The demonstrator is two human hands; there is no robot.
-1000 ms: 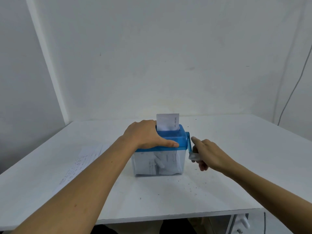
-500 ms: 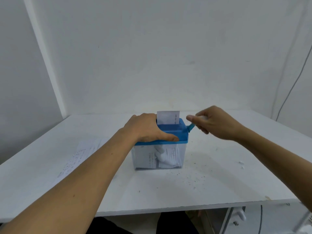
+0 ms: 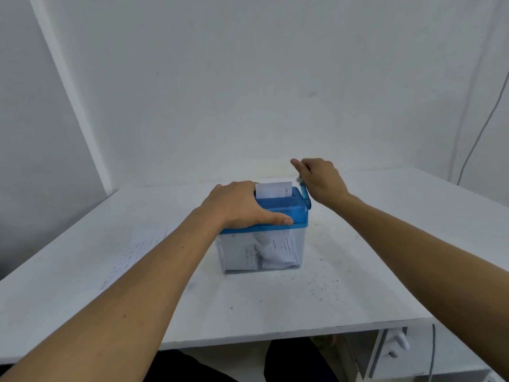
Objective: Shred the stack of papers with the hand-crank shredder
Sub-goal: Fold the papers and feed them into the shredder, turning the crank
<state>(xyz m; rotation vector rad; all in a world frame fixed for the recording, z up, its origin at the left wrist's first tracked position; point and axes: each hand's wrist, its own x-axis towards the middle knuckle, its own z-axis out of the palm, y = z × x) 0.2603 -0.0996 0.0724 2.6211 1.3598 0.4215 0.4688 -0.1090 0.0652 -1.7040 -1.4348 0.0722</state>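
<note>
left hand (image 3: 239, 205): fingers and thumb clamp shredder (image 3: 286, 215) lid | right hand (image 3: 322, 180): curled round crank (image 3: 305, 193) | sheet (image 3: 272, 189): upright in slot, print too small to read

Plain office corner: white desk (image 3: 385, 244), bare walls (image 3: 248, 78), drawer unit (image 3: 396, 351) beneath.

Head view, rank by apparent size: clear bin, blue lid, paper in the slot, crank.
1. clear bin
2. blue lid, partly under left hand
3. paper, visible part
4. crank, partly hidden by right hand
</note>
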